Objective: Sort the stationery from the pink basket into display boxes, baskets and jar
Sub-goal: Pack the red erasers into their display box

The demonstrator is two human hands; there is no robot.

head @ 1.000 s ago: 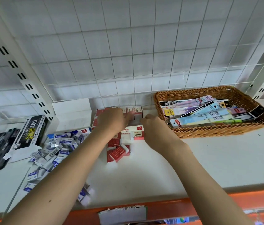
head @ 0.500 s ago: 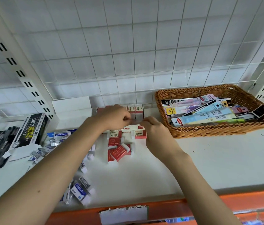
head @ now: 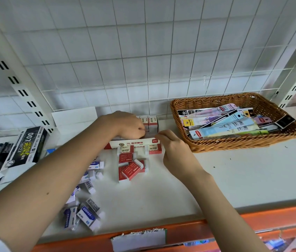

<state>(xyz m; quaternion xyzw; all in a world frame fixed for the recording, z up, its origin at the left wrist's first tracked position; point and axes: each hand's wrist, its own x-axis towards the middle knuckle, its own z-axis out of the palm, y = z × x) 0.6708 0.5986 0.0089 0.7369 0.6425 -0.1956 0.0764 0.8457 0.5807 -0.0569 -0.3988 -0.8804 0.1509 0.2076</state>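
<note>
Erasers in display box [head: 134,142] btwn hands: left hand [head: 125,125] curled inside, right hand [head: 175,148] pinches front edge.

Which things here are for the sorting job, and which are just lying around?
For the job:
left hand
right hand
red eraser display box
loose red erasers
blue erasers
wicker basket

Lying about:
black pen box
torn shelf label

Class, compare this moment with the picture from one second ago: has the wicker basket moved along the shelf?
No. The wicker basket sits in the same spot against the wire grid wall, right of the red eraser display box; only the camera shifted.
</note>
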